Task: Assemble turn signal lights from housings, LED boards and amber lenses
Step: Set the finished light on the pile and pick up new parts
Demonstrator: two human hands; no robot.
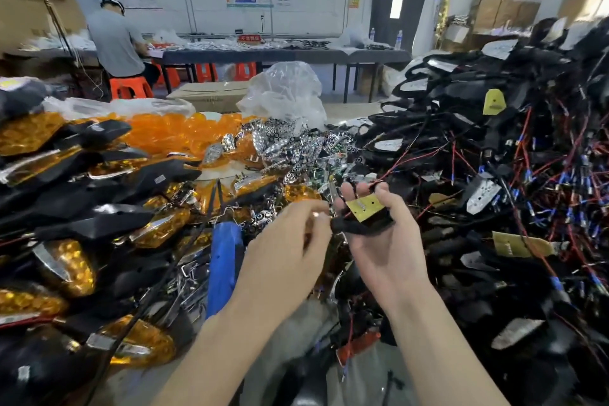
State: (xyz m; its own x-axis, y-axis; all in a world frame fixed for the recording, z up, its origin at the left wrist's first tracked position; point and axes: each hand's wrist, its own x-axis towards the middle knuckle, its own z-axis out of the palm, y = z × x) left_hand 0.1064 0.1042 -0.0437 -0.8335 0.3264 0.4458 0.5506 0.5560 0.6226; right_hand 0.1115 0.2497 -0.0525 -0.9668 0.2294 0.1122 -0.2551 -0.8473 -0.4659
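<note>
Just before the body, the right hand [379, 241] cradles a black housing [362, 227] palm-up, fingers curled round it, with a yellow LED board [364, 204] lying on top, apparently not yet seated. The left hand [290, 234] pinches the housing's left tip, though blur hides the detail. A hard tug there could tip the board off or trap its thin wires. Farther out, the amber lenses [171, 135] lie well apart, and the tangled wired housings [494, 158] could snag a reaching hand.

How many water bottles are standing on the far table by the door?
2. One clear plastic water bottle stands near the long dark table's right end; the second bottle stands just right of it, in front of the dark door. Clutter may hide others.
</note>
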